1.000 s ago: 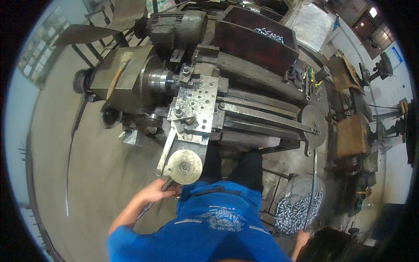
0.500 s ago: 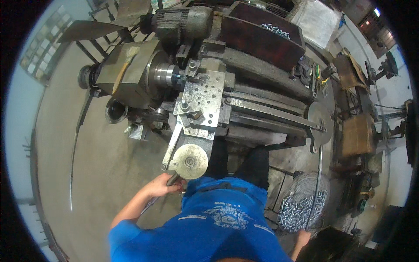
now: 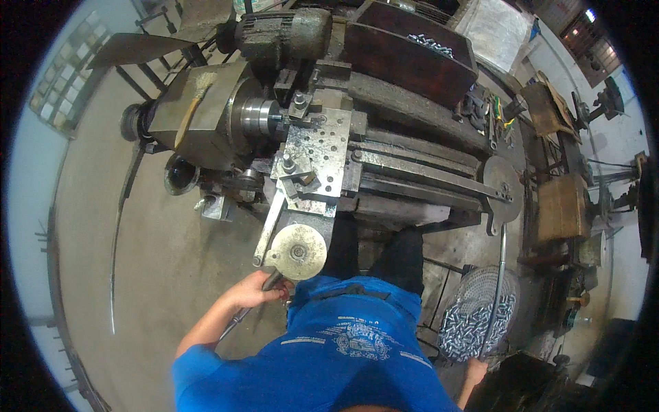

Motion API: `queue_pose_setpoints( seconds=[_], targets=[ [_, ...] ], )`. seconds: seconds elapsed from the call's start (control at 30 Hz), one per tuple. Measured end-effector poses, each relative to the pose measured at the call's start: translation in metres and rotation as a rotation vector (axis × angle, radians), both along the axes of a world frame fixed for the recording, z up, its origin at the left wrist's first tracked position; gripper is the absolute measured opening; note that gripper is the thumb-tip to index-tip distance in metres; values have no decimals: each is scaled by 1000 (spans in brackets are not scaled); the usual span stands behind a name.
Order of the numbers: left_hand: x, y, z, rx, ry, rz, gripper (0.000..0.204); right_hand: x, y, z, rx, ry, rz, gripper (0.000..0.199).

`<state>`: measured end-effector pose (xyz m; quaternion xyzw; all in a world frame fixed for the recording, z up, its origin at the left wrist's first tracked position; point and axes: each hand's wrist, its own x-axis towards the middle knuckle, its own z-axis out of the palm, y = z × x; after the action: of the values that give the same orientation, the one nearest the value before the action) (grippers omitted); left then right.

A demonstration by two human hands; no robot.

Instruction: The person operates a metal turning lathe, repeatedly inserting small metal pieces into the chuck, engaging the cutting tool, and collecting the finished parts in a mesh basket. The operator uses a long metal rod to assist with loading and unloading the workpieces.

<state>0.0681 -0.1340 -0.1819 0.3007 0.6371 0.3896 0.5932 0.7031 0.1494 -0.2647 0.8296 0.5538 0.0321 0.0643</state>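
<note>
My left hand (image 3: 252, 290) is closed round a dark lever handle (image 3: 273, 280) at the edge of a round metal disc (image 3: 297, 252) on the near side of a lathe. My right hand (image 3: 474, 371), low at the right, grips the lower end of a long metal lever (image 3: 502, 257), which runs up to a larger disc (image 3: 500, 189) at the lathe's right end. Between them, a flat metal plate with holes (image 3: 317, 150) carries two clamped tool blocks. Its far block stands close to the shiny round chuck (image 3: 259, 117); a small part there is hard to make out.
Under the long lever stands a mesh basket (image 3: 478, 281) of short shiny metal pieces. A dark red bin (image 3: 405, 58) behind the lathe holds more. A brush (image 3: 194, 110) lies on the headstock, left of the motor (image 3: 285, 36). Wrenches (image 3: 491, 127) lie at the back right.
The whole picture has shifted very slightly. Both hands keep their grips on the levers, with little visible movement.
</note>
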Motion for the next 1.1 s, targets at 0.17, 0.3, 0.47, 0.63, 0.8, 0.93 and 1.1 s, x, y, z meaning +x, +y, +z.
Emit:
queue_pose_setpoints(
  seconds=[0.17,0.3,0.47,0.63,0.8,0.93,1.1],
  targets=[
    [2,0,0,7,-58,61,29,-18,0,14,-114,86,-104,47],
    [2,0,-1,25,-78,75,30,-17,-3,12,-75,122,-129,46],
    [0,2,-1,4,11,24,31,-17,-12,11,-72,110,-64,45],
    [1,0,-2,8,16,30,31,-18,-12,14,-119,159,-78,47],
    [1,2,1,-6,29,26,29,-49,-13,31,-159,169,-206,51],
    [1,2,-1,8,-28,50,28,-37,-22,20,-86,119,-61,47],
    [2,0,-1,14,-65,73,28,-2,-29,-8,9,102,152,43]
  ],
)
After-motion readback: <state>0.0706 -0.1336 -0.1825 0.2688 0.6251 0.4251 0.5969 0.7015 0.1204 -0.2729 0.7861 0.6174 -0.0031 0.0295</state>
